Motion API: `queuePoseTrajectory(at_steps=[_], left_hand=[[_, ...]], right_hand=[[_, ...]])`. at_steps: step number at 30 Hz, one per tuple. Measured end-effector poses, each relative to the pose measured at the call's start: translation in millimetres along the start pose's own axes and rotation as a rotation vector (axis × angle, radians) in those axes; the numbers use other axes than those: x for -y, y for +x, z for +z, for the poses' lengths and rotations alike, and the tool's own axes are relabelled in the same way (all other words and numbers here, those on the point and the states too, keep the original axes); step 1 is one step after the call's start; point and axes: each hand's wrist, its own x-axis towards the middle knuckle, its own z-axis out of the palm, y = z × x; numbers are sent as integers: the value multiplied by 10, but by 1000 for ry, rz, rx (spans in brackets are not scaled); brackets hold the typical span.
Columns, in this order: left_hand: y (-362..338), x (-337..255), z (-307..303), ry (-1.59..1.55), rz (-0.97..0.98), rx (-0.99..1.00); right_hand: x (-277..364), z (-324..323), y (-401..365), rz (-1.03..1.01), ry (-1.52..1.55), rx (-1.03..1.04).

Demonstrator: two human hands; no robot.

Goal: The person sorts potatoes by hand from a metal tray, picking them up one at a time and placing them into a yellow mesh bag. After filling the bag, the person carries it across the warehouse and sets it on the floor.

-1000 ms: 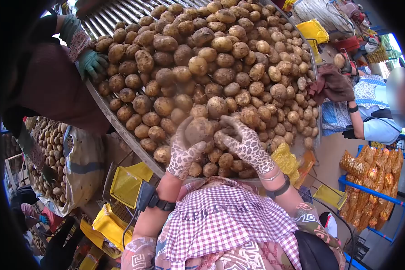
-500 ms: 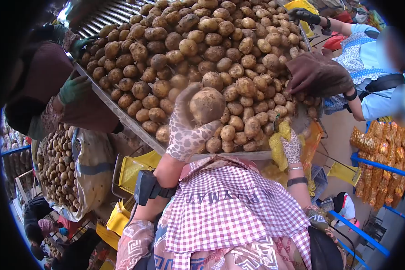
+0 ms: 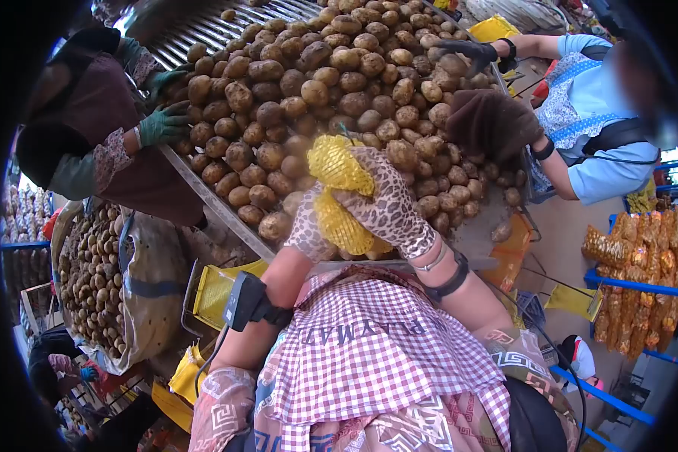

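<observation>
My gloved hands meet over the near edge of a metal sorting table heaped with potatoes (image 3: 316, 93). Fingers of my right hand (image 3: 390, 202) are closed on a crumpled yellow mesh bag (image 3: 341, 164), which bulges above and below them. My left hand (image 3: 309, 228) curls against the bag's left side. The bag covers its fingers and whatever lies in them, so the large potato seen earlier is hidden. Both gloves are thin and spotted.
A co-worker's green-gloved hand (image 3: 163, 124) touches potatoes at left; another's dark-gloved hand (image 3: 471, 54) reaches in from the right. The table's metal rim (image 3: 211, 202) runs along the near left. A potato-filled sack (image 3: 158, 290) stands left, yellow bags (image 3: 226, 294) beside it, packed bags (image 3: 636, 279) far right.
My right hand has brought the yellow mesh bag from the table's right corner to the middle, against my left hand. The large potato in my left hand has gone out of sight behind the bag.
</observation>
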Motion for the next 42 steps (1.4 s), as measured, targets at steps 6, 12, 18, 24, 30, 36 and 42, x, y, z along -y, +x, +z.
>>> queuePoseTrajectory(at_steps=[6, 12, 18, 24, 30, 36, 42], left_hand=[[-538, -387, 384, 819, 210, 172], [-697, -408, 465, 317, 180, 183], [-553, -232, 248, 289, 237, 76], [-508, -214, 124, 397, 304, -74], [-611, -270, -83, 132, 321, -129], [-500, -171, 53, 191, 350, -191], [-717, -340, 41, -23, 465, -260]], right_hand=[[-500, 139, 84, 533, 448, 62], [-928, -325, 250, 550, -200, 13], [97, -473, 565, -104, -205, 64], [-61, -299, 151, -444, -274, 383], [-497, -401, 111, -21, -317, 289], [219, 62, 148, -385, -235, 337], [-648, -488, -161, -228, -434, 471]])
